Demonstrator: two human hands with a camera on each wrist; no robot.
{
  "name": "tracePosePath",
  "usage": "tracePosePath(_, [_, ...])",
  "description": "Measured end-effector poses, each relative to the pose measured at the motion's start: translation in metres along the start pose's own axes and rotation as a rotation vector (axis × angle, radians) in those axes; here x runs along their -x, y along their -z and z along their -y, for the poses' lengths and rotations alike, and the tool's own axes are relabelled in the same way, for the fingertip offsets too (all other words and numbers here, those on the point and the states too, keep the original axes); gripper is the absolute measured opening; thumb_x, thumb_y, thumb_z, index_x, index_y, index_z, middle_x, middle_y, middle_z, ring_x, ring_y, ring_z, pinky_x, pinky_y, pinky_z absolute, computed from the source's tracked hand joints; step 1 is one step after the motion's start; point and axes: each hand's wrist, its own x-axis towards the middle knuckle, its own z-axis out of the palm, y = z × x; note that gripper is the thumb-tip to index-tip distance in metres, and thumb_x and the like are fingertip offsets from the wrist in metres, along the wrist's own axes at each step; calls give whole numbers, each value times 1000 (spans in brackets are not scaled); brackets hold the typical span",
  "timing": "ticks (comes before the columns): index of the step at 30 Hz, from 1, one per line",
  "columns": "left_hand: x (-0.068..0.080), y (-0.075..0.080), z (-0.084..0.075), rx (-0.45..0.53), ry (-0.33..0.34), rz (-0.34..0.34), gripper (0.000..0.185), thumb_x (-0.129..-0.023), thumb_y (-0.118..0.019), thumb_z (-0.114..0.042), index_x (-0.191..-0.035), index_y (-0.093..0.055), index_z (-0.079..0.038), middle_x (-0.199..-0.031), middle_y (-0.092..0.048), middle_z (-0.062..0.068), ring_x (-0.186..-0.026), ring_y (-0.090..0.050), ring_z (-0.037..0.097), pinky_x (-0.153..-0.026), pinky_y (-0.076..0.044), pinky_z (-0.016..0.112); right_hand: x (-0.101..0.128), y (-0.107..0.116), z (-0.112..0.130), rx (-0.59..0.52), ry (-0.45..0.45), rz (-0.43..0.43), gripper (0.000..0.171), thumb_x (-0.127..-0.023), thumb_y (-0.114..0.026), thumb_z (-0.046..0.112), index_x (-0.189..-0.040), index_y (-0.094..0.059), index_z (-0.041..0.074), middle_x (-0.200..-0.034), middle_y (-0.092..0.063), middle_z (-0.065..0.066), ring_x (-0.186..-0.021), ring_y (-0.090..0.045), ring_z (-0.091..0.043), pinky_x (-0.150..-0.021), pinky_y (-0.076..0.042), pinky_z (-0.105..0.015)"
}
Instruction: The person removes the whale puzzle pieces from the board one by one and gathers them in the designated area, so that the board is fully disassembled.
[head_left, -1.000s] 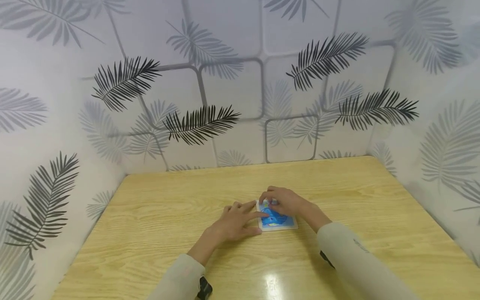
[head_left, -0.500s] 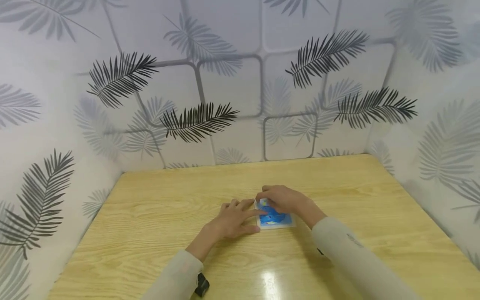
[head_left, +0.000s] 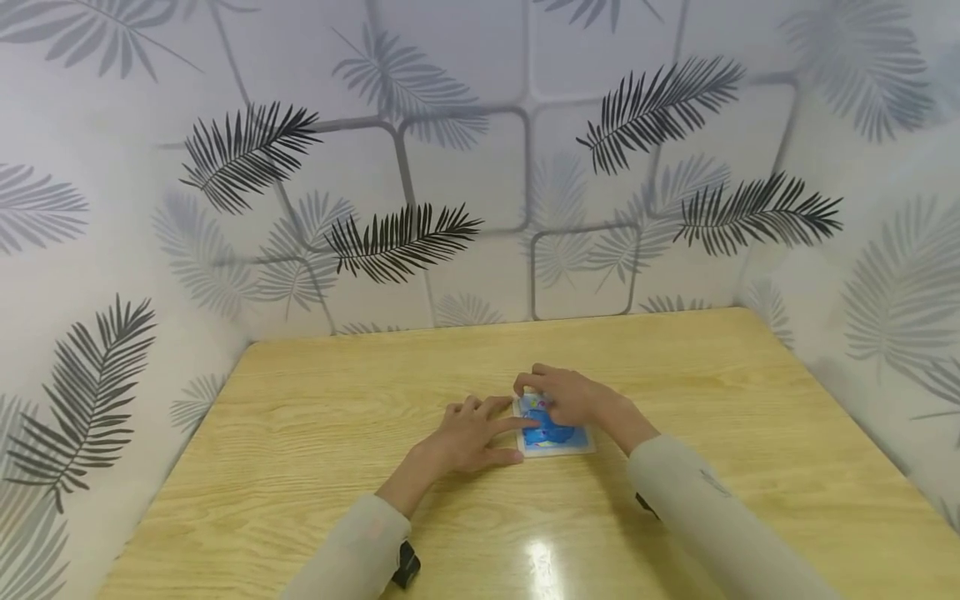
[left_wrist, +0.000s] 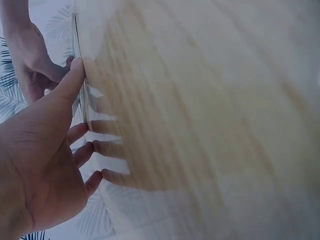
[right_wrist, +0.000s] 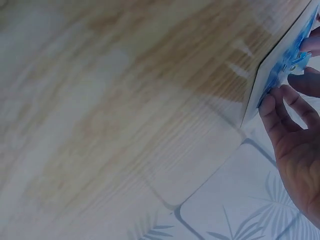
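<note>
A flat, square picture board [head_left: 558, 451] with a pale border and a blue printed picture lies on the table. My left hand [head_left: 467, 435] rests at its left side with fingers spread; one finger reaches over the picture and the thumb touches the near left corner. Bent over the far part of the board, my right hand [head_left: 573, 397] touches it near the far left corner. In the right wrist view, the right fingertips [right_wrist: 268, 102] meet the board's surface, and the thumb stands apart from them. Part of the picture is hidden under the hands.
The light wood-grain table [head_left: 315, 417] extends on all sides of the board. Behind it and along both sides stand walls [head_left: 480, 275] with a leaf pattern. A bright reflection [head_left: 542, 567] shows near the front. Black straps [head_left: 406, 567] sit at the wrists.
My right fingers have shifted slightly over the board toward its far left corner, with a small lowering and lifting between. My left hand stays in place on the board.
</note>
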Motion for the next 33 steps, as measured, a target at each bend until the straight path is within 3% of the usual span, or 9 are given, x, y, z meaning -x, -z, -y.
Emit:
tracePosePath(8, [-5,-9,4,17,20,4,59,-103,-49,-62,-159,-37,-48,-170,-26,6,-139,-39,36,-113,-34,64,4,-6,0,-71,-41,-15,35,-96,-62,4,-127,-56,19,-124,-56,-2,-79,-57,-17,-74,-57,-39])
tracePosePath(16, [0,0,-2,-21,31,13,58,-104,-47,-61,-160,-37,-46,-169,-29,6,-137,-41,33,-112,-37,61,9,-10,1,-183,-40,-61,32,-100,-64,4,-128,-54,16,-125,-57,-2,-97,-61,-20,-92,-56,-50])
tracePosePath(23, [2,1,-3,-12,31,16,58,-104,-48,-61,-159,-39,-44,-169,-29,7,-135,-42,32,-112,-37,60,8,-9,0,-196,-5,-44,31,-101,-65,3,-128,-54,14,-124,-54,-5,-89,-58,-17,-81,-56,-39])
tracePosePath(33, [2,3,-3,-20,18,14,58,-104,-48,-60,-159,-39,-43,-169,-28,9,-135,-43,34,-111,-38,61,5,-11,-4,-222,-28,-66,27,-100,-61,1,-123,-62,14,-122,-58,-9,-97,-61,-23,-77,-56,-39])
